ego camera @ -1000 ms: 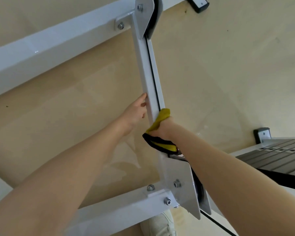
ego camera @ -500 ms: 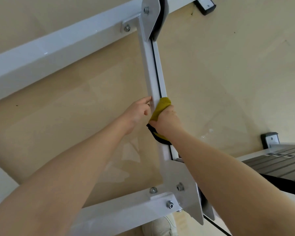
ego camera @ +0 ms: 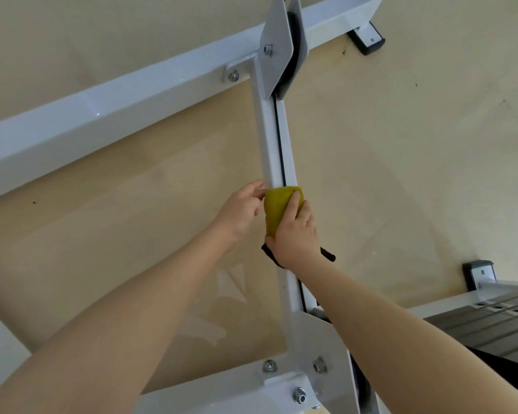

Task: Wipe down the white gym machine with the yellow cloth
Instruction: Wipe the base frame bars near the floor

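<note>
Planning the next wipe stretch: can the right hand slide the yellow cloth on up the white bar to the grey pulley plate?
Probably yes: above the right hand and yellow cloth, the white bar runs bare to the grey pulley plate.

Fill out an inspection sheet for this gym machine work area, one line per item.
Surface: beige floor, faint pale marks under the frame.
Job's things: yellow cloth wrapped over the white bar of the white gym machine, about midway along it.
Clutter: nothing seen.
Hands: right hand presses the cloth onto the bar, fingers curled over it; left hand rests fingertips on the bar's left side beside the cloth.
Cables: black belt runs along the bar up to the pulley.
Surroundings: grey ribbed plates at lower right; black-capped foot at the top.
</note>
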